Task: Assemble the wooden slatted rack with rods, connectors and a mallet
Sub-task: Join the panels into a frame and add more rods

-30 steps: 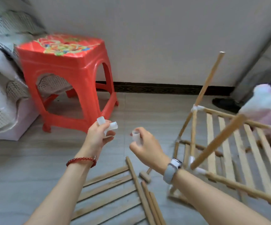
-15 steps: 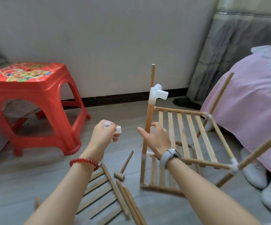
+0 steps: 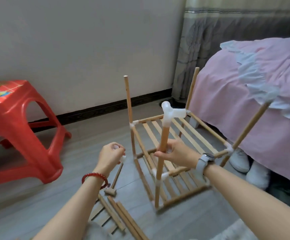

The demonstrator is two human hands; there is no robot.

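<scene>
The partly built wooden rack (image 3: 189,137) stands on the floor with two slatted shelves and several upright rods. My right hand (image 3: 175,154) grips the nearest upright rod (image 3: 163,146) at mid-height. That rod carries a white plastic connector (image 3: 171,112) on its top. My left hand (image 3: 110,155) is curled round white connectors (image 3: 122,158), left of the rack. A small wooden mallet (image 3: 113,184) lies on the floor below my left hand. A loose slatted panel (image 3: 104,217) and loose rods (image 3: 128,220) lie near the bottom.
A red plastic stool (image 3: 24,129) stands at the left. A bed with a pink cover (image 3: 255,101) fills the right, with white shoes (image 3: 244,161) underneath. The wall and dark skirting run behind the rack.
The view has swung right and the rack has turned. My right hand has let go of its connector, now on the rod's top, and closed on the rod. My left hand still holds connectors.
</scene>
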